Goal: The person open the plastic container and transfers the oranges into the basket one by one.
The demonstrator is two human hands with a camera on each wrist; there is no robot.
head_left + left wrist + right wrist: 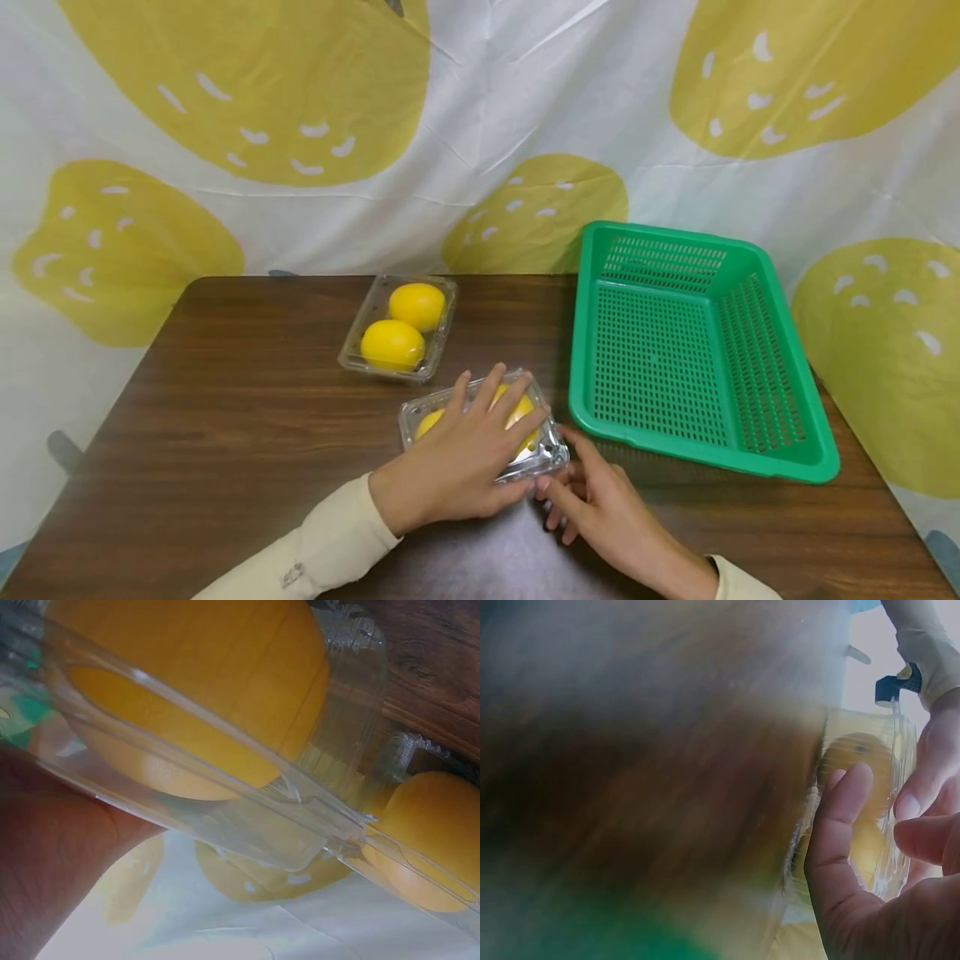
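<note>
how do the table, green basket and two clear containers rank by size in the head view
1. Table
2. Green basket
3. Near container, far container: unsure; the near one, partly under the left hand, is closer to the camera.

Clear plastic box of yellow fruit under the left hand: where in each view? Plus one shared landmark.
Head: clear plastic box, lower centre.
Left wrist: clear plastic box, running diagonally across foreground.
Right wrist: clear plastic box, right side.
Shared landmark: left hand; lower centre, lower left, right edge, respectively.
</note>
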